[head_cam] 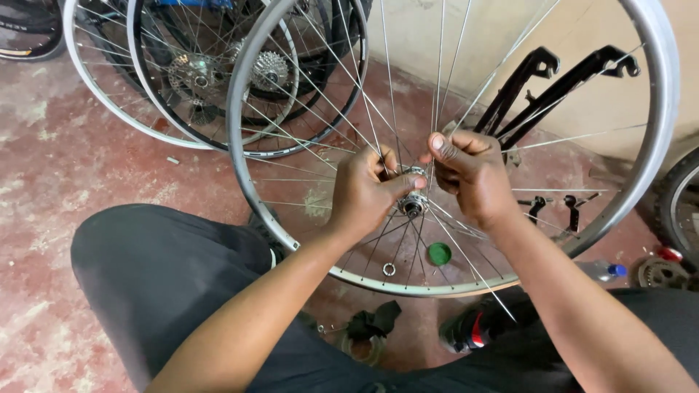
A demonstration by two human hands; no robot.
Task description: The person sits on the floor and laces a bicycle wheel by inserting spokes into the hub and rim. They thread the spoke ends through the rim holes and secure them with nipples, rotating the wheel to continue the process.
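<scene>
Your left hand [368,191] and right hand [470,178] meet at the hub [413,202] of a silver wheel [240,156] that stands upright on the floor [65,167] between your knees. The left hand's thumb and fingers are pinched at the hub flange; the right hand's fingers are pressed together around a spoke [435,109] just above the hub. The lacing looks well along but unfinished: many spokes already run out to the rim, others near the hub cross loosely, and one lower end [495,295] hangs free past the rim, so I judge seating and tightening remain. The floor is worn red concrete, patchy and pale in places. On it lie a green cap [439,253], a small ring [389,270] and a dark rag [373,320]. More wheels [193,80] with sprockets lean at the back left, and a black fork [553,84] rests against the pale wall.
</scene>
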